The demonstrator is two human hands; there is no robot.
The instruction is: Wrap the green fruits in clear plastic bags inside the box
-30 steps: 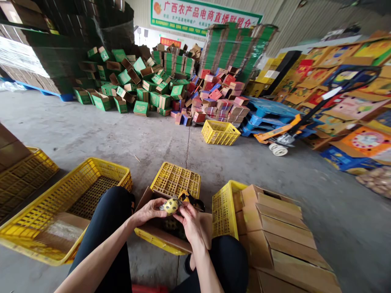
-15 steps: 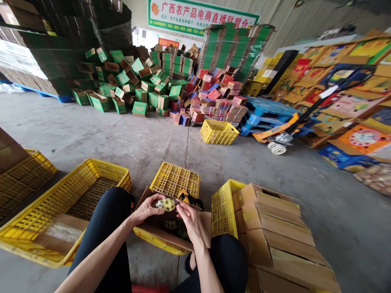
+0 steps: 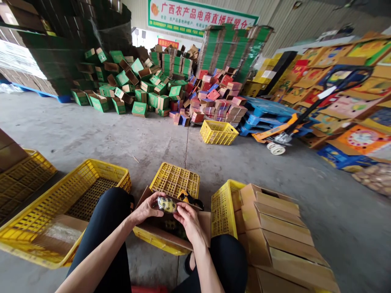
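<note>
A small yellow, dark-spotted packet wrapped in clear film is held level between my two hands. My left hand grips its left end between thumb and fingers. At the other end, my right hand pinches the wrap. Beneath them is an open cardboard box between my knees, with similar yellow and dark items in its shaded inside. Just beyond my right fingers, an orange and black object lies at the box's far edge; its kind is unclear.
An upturned yellow crate stands behind the box. On the left, a long yellow crate holds a cardboard piece. To the right, cardboard cartons lean in rows beside another crate. A pallet jack stands farther off.
The wrapped packet has turned in my hands, showing a different, shinier side. My right fingers have shifted slightly at its right end, while both hands stay over the box.
</note>
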